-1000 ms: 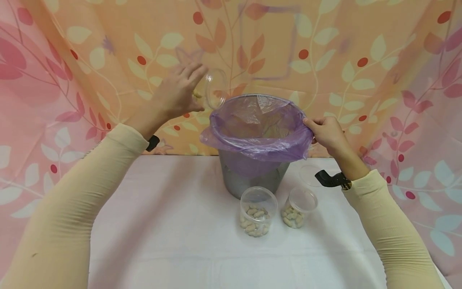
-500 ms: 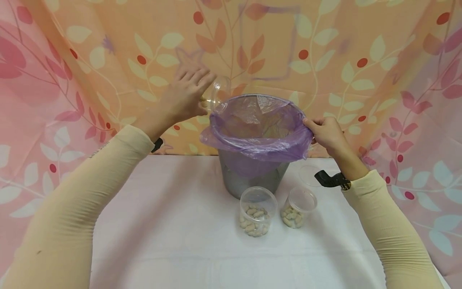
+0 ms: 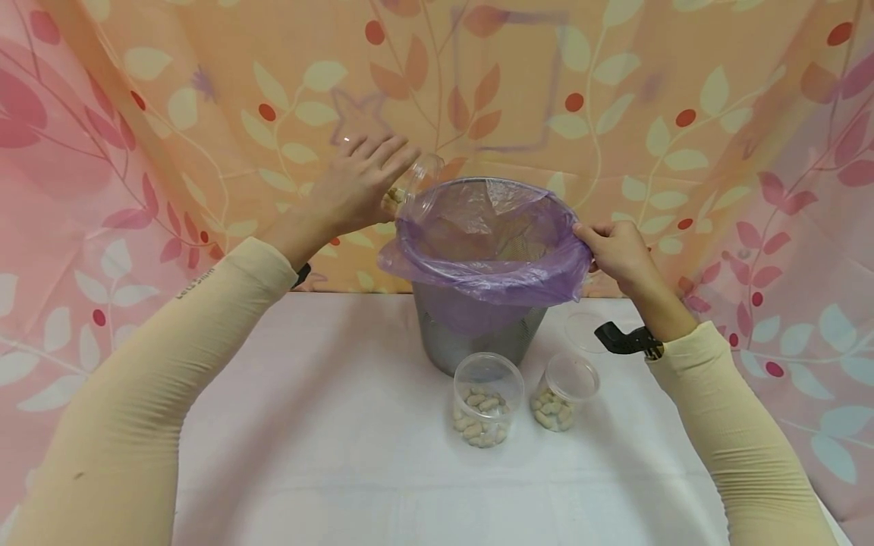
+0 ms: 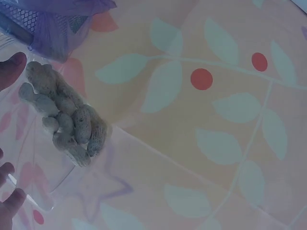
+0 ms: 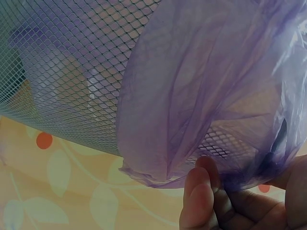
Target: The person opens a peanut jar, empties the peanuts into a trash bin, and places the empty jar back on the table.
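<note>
The head view is bright and evenly lit, with soft, diffuse light and only faint shadows on the desk beneath the jars at 6 o'clock. No harsh glare shows. Both wrist views look hazy and low in contrast. The fingers at 5 o'clock in the right wrist view are dim and soft.

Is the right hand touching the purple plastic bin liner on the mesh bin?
Touching. The right wrist view shows the right hand pinching the purple plastic bin liner at the rim of the mesh bin.
</note>
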A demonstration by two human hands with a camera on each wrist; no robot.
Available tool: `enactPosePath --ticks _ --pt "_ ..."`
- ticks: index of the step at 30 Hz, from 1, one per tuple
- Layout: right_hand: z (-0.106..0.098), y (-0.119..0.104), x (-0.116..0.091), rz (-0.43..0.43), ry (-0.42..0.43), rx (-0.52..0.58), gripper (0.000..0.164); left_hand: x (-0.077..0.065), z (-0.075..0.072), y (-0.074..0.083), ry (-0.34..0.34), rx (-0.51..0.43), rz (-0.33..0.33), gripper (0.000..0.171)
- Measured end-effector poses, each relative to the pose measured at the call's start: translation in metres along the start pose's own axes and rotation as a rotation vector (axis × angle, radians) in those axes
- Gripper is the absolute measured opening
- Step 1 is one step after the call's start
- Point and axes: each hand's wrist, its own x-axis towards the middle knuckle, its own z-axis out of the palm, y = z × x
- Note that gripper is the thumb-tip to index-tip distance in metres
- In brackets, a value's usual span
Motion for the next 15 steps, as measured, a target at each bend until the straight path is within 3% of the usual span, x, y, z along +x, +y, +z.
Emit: enactPosePath --ticks 15 --pt "0.0004 -0.0006 -0.0006 0.001 0.001 0.012 0.049 0.0008 0.0052 0.0026 0.067 0.021 0.042 0.096"
